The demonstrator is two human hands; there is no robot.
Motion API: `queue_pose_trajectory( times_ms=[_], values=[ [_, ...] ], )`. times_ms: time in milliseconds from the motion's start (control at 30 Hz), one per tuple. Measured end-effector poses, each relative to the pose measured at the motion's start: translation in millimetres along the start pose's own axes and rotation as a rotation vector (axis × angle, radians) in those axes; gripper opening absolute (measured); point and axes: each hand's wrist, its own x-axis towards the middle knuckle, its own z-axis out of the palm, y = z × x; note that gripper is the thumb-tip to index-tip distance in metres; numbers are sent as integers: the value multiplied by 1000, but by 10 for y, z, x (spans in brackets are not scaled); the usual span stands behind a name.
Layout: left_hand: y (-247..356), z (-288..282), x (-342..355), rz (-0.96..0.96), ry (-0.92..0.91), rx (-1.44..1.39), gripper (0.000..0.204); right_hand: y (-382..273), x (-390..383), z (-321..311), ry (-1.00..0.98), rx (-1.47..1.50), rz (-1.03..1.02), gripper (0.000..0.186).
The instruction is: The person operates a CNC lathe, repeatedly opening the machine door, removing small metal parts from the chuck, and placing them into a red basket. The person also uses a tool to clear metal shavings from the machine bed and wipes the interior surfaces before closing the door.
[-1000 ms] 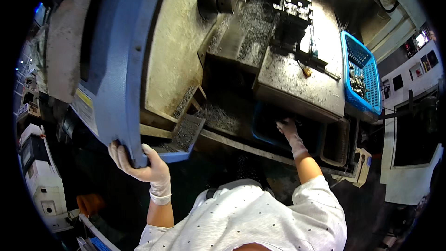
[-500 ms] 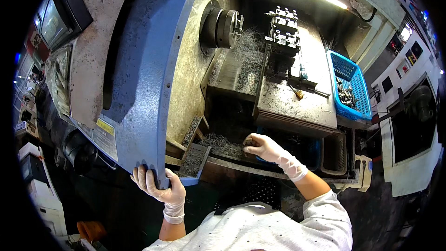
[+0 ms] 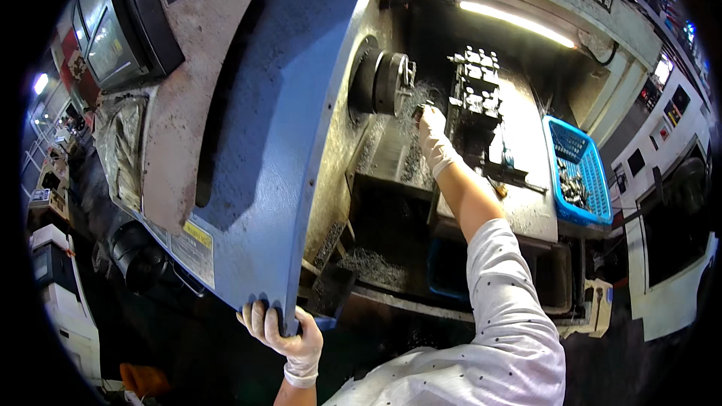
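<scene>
My left hand (image 3: pixel 282 333), in a white glove, wraps its fingers round the lower edge of the blue sliding door (image 3: pixel 259 180) of a lathe. My right hand (image 3: pixel 432 129), gloved too, reaches deep into the machine between the round chuck (image 3: pixel 380 83) and the tool block (image 3: pixel 475 94). Its fingers are drawn together by a dark patch at the tips; whether that is a small part or dirt on the glove cannot be made out. Below this hand lie curly metal shavings (image 3: pixel 410 158).
A blue plastic basket (image 3: pixel 579 173) with small metal parts stands right of the tool block. A brush-like tool (image 3: pixel 498 188) lies on the metal cover (image 3: pixel 526 214). More shavings (image 3: pixel 372 267) fill the tray below. A control screen (image 3: pixel 113 37) is at upper left.
My right hand has moved from above the chip tray up and forward to beside the chuck. My left hand stays on the door edge. The whole view has shifted slightly.
</scene>
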Motion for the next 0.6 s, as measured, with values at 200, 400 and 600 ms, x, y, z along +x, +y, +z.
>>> queue_pose_trajectory(
  times_ms=[200, 400, 600],
  values=[
    [-21, -23, -55, -16, -28, 73, 39, -150, 180, 161, -86, -20, -168, 17],
    [-47, -91, -107, -51, -55, 112, 43, -651, 91, 144, -206, 90, 431, 16],
    [-74, -89, -121, -1, -62, 161, 42, -320, 64, 199, -294, 50, 23, 18]
  ],
)
